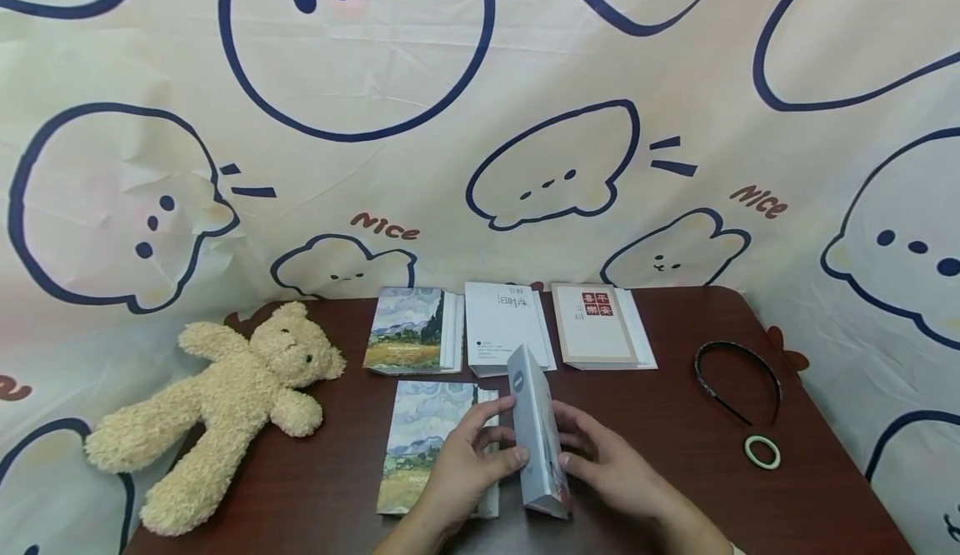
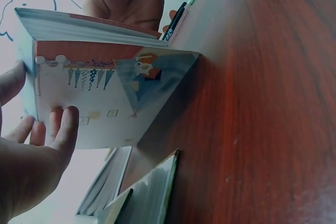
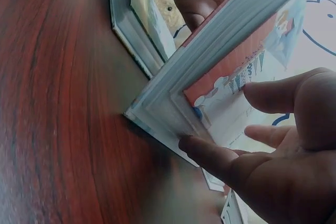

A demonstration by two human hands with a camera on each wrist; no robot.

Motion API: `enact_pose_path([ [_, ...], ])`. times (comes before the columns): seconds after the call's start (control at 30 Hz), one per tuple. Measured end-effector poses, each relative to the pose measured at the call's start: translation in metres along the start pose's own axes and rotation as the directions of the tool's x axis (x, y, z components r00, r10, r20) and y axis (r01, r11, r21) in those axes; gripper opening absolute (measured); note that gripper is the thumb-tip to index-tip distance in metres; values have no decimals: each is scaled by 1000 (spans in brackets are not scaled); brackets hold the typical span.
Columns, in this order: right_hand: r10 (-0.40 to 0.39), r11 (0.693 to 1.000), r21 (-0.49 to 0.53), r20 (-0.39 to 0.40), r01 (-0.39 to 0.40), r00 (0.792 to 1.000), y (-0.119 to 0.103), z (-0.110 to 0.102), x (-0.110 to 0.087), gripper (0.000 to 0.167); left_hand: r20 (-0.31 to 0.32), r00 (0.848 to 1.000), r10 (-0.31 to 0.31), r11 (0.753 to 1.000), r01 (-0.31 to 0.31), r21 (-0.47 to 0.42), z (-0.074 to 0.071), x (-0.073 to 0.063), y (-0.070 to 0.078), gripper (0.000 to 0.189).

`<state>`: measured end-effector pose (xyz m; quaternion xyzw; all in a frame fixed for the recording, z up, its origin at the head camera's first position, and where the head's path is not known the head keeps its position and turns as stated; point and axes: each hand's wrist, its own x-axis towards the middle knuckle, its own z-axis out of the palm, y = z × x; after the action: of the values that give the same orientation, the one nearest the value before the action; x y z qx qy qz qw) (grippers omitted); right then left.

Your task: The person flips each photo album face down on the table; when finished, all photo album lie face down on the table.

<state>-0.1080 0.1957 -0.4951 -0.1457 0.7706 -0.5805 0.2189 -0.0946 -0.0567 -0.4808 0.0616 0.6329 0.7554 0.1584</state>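
An album-like book [image 1: 536,430] with a pale blue-grey spine is held spine-up over the table, its covers slightly spread. My left hand [image 1: 472,459] holds it from the left, thumb and fingers at the spine and cover. On the other side my right hand [image 1: 615,463] grips the book, thumb near the lower part of the cover. In the left wrist view, the book's cover [image 2: 94,108] shows a red band and small bunting. The right wrist view shows the page edges [image 3: 210,35] and my right fingers [image 3: 210,156] against the cover.
Beside my left hand lies a painted-landscape photo album [image 1: 408,447]. Behind stand another landscape album [image 1: 405,330], a white album [image 1: 502,330] and a beige one [image 1: 592,330]. A teddy bear [image 1: 240,405] lies left. A headband [image 1: 738,347] and pale ring [image 1: 762,439] lie right.
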Motion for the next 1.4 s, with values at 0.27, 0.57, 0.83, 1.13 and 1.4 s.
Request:
enact_pose_path([
  [0.27,-12,996,89,36,9,999,-1,7,4,68,-14,1000,19,999,-18,47,2,0,6,63],
  [0.57,-24,989,146,45,18,999,-5,12,6,70,-8,998,63,996,-62,65,5,0,8,61],
  [0.83,-18,999,48,-18,19,1000,-7,8,4,64,13,995,102,990,-103,96,11,2,10,60],
  [1.13,-106,980,172,21,101,994,-16,0,-4,63,32,992,121,987,-123,98,15,5,5,60],
  [1.4,-147,970,196,8,142,989,-24,-10,-11,61,40,991,131,985,-135,103,19,5,1,58],
])
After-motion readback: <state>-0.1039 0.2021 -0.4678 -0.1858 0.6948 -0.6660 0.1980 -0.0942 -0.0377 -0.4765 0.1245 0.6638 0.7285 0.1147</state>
